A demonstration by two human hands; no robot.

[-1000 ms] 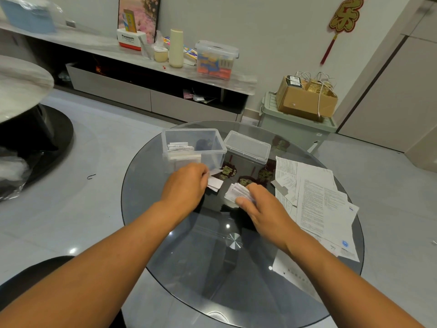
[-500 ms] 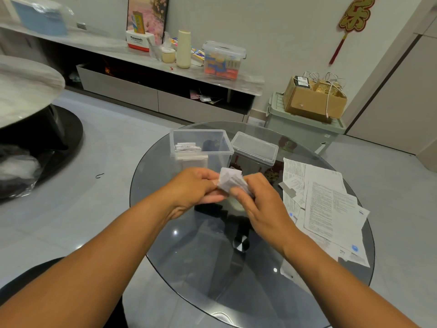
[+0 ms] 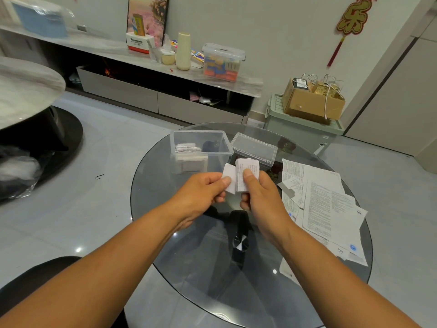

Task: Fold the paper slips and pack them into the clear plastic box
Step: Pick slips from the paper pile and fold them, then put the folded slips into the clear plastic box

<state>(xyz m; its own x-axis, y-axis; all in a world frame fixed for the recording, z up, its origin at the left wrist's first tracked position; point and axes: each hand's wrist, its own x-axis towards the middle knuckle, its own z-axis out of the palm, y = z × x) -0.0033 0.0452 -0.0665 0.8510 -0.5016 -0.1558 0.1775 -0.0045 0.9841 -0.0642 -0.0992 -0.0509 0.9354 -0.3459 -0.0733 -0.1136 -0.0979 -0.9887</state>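
My left hand (image 3: 201,192) pinches a blank slip (image 3: 229,177); my right hand (image 3: 257,197) pinches the printed folded slips (image 3: 247,172), above the table's far half; I'd square edges, then drop them into the clear box (image 3: 201,147) near the far edge.

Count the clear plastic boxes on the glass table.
2: an open clear plastic box at the far edge holding folded slips, and a lidded box just right of it. None appear hidden.
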